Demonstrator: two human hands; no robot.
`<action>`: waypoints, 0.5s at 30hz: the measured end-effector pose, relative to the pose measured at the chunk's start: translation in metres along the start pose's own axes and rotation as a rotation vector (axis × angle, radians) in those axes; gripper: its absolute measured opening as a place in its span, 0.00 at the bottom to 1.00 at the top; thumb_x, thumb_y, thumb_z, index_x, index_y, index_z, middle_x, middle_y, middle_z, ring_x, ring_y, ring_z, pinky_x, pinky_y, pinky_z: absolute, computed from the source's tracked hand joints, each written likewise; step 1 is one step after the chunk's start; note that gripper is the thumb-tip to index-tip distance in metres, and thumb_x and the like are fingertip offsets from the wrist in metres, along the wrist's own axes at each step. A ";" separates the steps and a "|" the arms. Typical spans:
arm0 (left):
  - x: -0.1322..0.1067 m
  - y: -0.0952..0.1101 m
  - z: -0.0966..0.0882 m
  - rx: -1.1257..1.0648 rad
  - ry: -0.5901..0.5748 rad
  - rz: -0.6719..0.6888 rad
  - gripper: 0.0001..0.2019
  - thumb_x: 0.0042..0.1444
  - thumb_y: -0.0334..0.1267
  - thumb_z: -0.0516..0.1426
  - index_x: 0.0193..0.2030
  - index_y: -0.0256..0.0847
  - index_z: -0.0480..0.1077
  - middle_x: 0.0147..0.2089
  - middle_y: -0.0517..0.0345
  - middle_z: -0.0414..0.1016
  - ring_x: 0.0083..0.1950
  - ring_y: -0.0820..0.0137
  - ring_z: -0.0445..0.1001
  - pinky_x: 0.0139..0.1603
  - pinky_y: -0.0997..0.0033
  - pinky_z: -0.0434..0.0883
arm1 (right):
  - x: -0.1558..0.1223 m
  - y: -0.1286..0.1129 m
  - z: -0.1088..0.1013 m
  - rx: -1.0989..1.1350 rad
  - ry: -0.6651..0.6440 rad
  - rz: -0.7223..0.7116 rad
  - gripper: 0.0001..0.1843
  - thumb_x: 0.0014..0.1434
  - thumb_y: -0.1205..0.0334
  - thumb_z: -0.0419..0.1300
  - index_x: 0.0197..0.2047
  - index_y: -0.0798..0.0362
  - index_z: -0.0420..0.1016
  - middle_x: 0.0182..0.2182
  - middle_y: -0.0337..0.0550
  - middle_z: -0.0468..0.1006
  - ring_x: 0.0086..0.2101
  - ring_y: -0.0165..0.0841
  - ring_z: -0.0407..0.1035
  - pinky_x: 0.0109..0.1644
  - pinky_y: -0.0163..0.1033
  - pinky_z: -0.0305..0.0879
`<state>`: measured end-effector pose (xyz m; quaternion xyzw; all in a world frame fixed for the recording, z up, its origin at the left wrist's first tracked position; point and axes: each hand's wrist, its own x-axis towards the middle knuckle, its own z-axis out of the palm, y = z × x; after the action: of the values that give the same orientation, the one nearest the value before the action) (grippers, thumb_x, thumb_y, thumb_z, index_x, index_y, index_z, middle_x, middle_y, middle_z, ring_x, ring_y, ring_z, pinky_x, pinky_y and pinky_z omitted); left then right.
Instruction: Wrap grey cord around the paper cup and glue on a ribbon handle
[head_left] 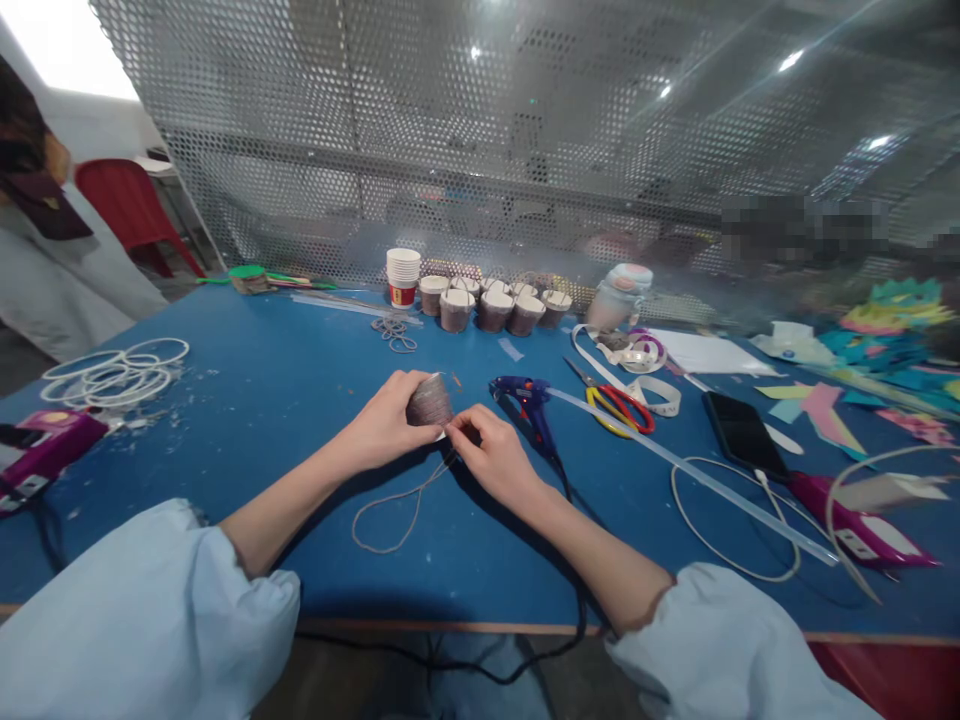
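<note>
A small paper cup wrapped in grey-brown cord lies tilted in my left hand, whose fingers close round its side. At the cup's white rim, my right hand pinches the thin grey cord with thumb and forefinger. The loose cord drops below the hands and makes a loop on the blue table. Just right of my right hand rests a blue glue gun with a long clear glue stick in its back. Scissors with red and yellow handles lie beyond it.
Several cord-wrapped cups stand at the back beside stacked paper cups. Left lie a white cord coil and a purple power strip. Right are a phone, white cable and another purple strip. The glue gun's black cable crosses the front edge.
</note>
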<state>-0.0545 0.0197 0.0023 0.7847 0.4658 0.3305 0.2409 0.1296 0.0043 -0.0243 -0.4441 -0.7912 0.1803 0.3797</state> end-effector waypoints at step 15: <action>0.001 0.000 -0.005 -0.054 0.016 -0.174 0.13 0.45 0.41 0.60 0.36 0.41 0.63 0.33 0.63 0.66 0.35 0.69 0.67 0.35 0.70 0.64 | -0.005 -0.014 -0.040 -0.032 0.166 0.031 0.11 0.63 0.60 0.51 0.28 0.51 0.65 0.27 0.39 0.71 0.29 0.31 0.66 0.36 0.36 0.62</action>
<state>-0.0581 0.0213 0.0062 0.7319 0.5249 0.3272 0.2859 0.1543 -0.0097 0.0080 -0.4757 -0.7530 0.1360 0.4338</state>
